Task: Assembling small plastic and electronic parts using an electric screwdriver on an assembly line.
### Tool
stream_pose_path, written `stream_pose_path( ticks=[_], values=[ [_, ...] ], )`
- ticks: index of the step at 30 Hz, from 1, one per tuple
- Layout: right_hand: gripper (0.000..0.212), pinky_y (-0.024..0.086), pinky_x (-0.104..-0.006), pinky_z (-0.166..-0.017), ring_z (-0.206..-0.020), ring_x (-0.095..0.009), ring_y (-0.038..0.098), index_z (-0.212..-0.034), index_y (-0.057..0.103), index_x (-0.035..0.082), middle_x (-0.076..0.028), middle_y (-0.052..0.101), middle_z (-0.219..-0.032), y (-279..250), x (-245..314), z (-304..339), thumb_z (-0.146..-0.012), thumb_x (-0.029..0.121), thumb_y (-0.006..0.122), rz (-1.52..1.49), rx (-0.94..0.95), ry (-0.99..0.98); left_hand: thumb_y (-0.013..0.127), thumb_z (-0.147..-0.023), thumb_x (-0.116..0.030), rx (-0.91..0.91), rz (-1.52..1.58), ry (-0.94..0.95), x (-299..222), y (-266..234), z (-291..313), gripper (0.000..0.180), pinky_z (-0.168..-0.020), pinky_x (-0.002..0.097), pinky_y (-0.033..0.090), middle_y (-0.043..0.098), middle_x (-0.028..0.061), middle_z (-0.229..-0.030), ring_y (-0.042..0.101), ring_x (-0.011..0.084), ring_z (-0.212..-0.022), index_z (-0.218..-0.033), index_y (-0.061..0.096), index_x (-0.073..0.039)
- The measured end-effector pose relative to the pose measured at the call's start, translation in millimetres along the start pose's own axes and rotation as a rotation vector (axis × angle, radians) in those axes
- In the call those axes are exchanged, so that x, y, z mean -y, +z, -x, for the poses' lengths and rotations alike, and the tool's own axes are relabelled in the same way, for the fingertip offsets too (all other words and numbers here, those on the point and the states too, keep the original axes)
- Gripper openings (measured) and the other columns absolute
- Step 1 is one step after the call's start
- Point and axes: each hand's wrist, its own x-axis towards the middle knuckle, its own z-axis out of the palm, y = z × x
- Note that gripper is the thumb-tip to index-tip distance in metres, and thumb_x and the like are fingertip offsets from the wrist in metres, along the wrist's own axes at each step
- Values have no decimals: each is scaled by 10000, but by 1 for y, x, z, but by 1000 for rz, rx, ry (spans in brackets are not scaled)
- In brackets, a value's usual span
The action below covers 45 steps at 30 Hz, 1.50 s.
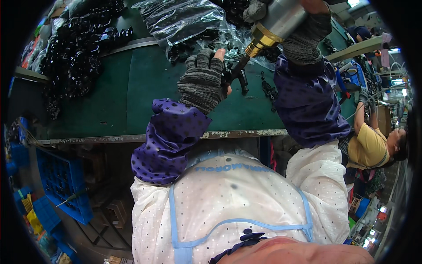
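A grey knit glove with bare fingertips covers my left hand [203, 81], which is closed around a small black part [239, 75] with a forked end. My right hand [305, 39], gloved the same way, grips a silver power screwdriver [283, 20] with a brass collar, from above and to the right. The driver's tip slants down to the left and meets the black part, or nearly so; the exact contact is too dark to tell. Both hands are over the green bench [149, 90].
Black parts [79, 61] lie heaped at the bench's left. Clear plastic bags [182, 22] lie at the far middle, and a short line of black pieces [269, 90] sits near my right sleeve. A blue crate [66, 185] stands lower left. A person in yellow [369, 145] works at right.
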Motion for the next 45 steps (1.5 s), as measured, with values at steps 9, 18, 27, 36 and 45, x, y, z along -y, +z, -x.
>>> stream_pose_path(
  ticks=[9, 18, 27, 36, 45],
  values=[
    [370, 556, -466, -640, -724, -360, 653, -1013, 509, 39, -159, 594, -850, 1, -3, 1, -782, 293, 648, -44, -59, -14, 759, -525, -243, 8, -8, -8, 1, -1, -1, 879, -879, 464, 444, 477, 168, -1183, 485, 368, -1040, -1326, 413, -139],
    [387, 560, -473, -633, -719, -352, 652, -1033, 511, 40, -157, 592, -858, -1, -5, 1, -798, 317, 645, -30, -27, -45, 761, -518, -237, 13, -22, -20, 1, -3, 0, 880, -875, 462, 445, 475, 152, -1180, 478, 354, -1044, -1322, 415, -140],
    [395, 550, -391, -641, -719, -273, 646, -1045, 515, 53, -118, 595, -829, 20, 18, 6, -801, 330, 654, 412, -219, -136, 720, -548, -237, -25, -2, 18, -2, -3, -3, 823, -900, 458, 414, 495, 167, -1158, 491, 357, -1043, -1302, 419, -101],
    [389, 552, -391, -676, -754, -282, 635, -1066, 509, 44, -116, 581, -881, 6, 64, 12, -794, 278, 657, 1090, -417, -478, 726, -549, -245, -87, 9, 81, -4, -8, -14, 851, -920, 456, 387, 492, 160, -1161, 490, 334, -1058, -1315, 396, -75],
    [391, 553, -392, -711, -789, -290, 625, -1088, 502, 34, -114, 567, -932, 8, 66, -2, -786, 227, 659, 612, -126, -292, 735, -549, -250, -36, -16, 51, -2, -11, -9, 845, -924, 448, 391, 493, 159, -1163, 491, 329, -1058, -1311, 404, -91]
  ],
)
